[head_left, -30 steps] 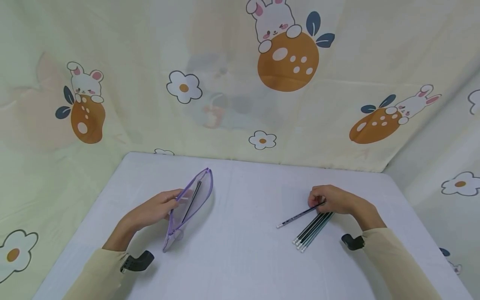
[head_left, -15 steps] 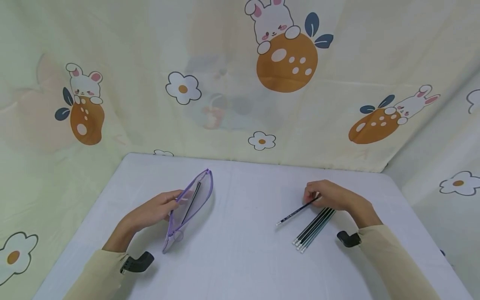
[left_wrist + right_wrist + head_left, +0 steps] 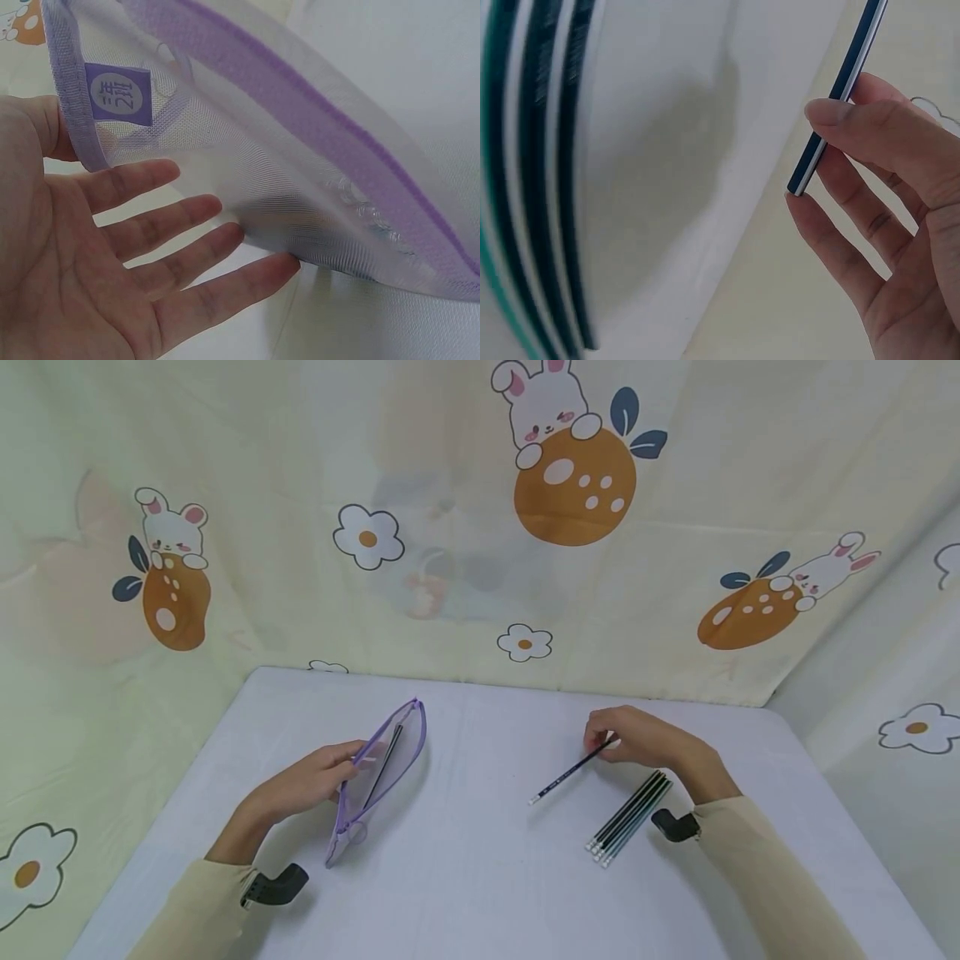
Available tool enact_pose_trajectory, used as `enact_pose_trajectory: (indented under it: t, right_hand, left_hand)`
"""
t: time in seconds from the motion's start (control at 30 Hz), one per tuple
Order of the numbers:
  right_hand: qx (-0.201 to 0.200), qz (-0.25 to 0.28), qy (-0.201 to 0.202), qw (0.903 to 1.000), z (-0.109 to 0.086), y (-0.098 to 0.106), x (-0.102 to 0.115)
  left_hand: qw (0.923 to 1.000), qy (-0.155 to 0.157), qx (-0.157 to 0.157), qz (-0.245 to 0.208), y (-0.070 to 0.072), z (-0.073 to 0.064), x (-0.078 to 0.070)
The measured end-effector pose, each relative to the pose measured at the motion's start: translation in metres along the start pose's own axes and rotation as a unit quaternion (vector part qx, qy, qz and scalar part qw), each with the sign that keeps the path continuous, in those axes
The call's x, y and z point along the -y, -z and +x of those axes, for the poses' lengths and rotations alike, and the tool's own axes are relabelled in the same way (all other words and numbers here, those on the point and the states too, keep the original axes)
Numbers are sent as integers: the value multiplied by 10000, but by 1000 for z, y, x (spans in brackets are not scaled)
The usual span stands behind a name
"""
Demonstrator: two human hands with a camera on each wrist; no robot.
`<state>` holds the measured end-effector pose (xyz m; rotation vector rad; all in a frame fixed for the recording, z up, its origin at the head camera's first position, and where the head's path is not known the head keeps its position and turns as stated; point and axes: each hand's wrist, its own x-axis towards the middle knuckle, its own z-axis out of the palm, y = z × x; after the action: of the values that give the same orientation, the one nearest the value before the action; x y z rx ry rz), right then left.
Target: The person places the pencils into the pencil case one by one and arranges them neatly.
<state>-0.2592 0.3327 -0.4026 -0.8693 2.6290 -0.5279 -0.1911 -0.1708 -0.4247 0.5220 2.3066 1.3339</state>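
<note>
My left hand (image 3: 303,783) holds a see-through mesh pouch with purple edging (image 3: 422,727) by its near side, at the left of the table. The pouch's mouth gapes, and a dark pencil (image 3: 385,764) lies slanted inside. In the left wrist view, the thumb passes behind the purple edge (image 3: 69,90) while the long fingers stretch along the mesh. My right hand (image 3: 647,743) pinches a dark striped pencil (image 3: 847,67) near one end between thumb and fingers. Its white eraser end points toward the pouch. Several dark and green pencils (image 3: 628,820) lie side by side below that hand.
A white-covered table (image 3: 480,877) carries everything. Behind it hangs a cream curtain (image 3: 450,585) with rabbit and flower prints, and it also closes off the sides. A black wrist device (image 3: 277,884) sits at the left cuff, another black device (image 3: 675,826) at the right.
My right hand has lifted the pinched pencil off the others and moved left and away from me, uncovering the far ends of the pencil row. The left hand and pouch have stayed still.
</note>
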Motion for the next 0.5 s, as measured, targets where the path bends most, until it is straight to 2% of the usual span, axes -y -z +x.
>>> enact_pose_trajectory:
  t: [0.23, 0.5]
  right_hand:
    - [-100, -91, 239, 9996, 19, 6, 18]
    - [-172, -106, 315, 9993, 34, 14, 39]
  left_hand:
    - [9999, 70, -32, 74, 0, 0, 0]
    - [10000, -17, 55, 29, 1, 2, 2]
